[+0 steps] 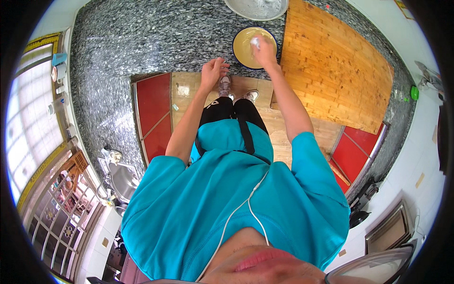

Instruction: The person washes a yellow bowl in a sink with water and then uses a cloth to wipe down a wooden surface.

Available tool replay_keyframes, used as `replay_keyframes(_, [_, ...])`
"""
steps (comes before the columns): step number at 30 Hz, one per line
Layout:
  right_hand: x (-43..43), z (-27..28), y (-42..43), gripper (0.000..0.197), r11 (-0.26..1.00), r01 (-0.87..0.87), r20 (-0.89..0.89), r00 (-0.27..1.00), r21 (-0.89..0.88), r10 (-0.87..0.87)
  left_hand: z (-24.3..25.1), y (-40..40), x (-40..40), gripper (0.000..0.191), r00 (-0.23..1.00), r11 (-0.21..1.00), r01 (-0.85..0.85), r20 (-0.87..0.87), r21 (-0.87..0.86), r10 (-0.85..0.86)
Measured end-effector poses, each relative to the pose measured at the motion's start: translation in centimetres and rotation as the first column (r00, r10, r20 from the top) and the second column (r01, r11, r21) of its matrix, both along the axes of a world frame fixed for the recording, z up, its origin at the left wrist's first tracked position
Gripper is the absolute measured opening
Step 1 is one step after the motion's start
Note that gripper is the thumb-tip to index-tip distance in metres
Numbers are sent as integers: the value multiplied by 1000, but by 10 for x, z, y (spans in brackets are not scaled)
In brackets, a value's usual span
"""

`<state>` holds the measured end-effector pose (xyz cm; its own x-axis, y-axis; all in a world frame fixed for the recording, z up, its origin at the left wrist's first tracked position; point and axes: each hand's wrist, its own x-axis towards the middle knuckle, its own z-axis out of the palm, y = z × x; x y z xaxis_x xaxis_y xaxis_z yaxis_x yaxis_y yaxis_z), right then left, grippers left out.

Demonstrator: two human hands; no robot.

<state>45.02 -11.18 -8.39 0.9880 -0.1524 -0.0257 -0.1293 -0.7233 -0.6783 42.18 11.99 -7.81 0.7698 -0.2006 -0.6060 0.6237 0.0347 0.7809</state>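
Observation:
My right hand (265, 53) is inside a blue-rimmed enamel bowl (243, 56) near the counter's front edge. Its fingers are closed on a small white object (255, 43), too blurred to identify. Some of the bowl's pale yellow inside looks smeared or wet. To the left of the bowl, my left hand (214, 72) hangs by the counter edge, fingers loosely bent and apart, touching nothing that I can see. Just beyond the bowl stands a metal basin (259, 15) holding foamy or bubbly liquid, partly cut off by the picture's top.
A large wooden board (333, 64) lies right of the bowl and juts past the edge of the speckled stone counter (117, 46). A metal sink (124, 181) with a cloth (114, 156) beside it is at the left. A green-lidded container (414, 93) stands far right.

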Motion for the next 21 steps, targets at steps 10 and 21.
replay_keyframes(10, [-44,47,-91,30,402,431,-17,699,808,-715,45,-121,16,34,843,964,260,475,53,-253])
replay_keyframes(21, [-104,44,-171,43,703,598,270,656,384,-705,54,-337,-1,58,551,643,455,372,616,-747])
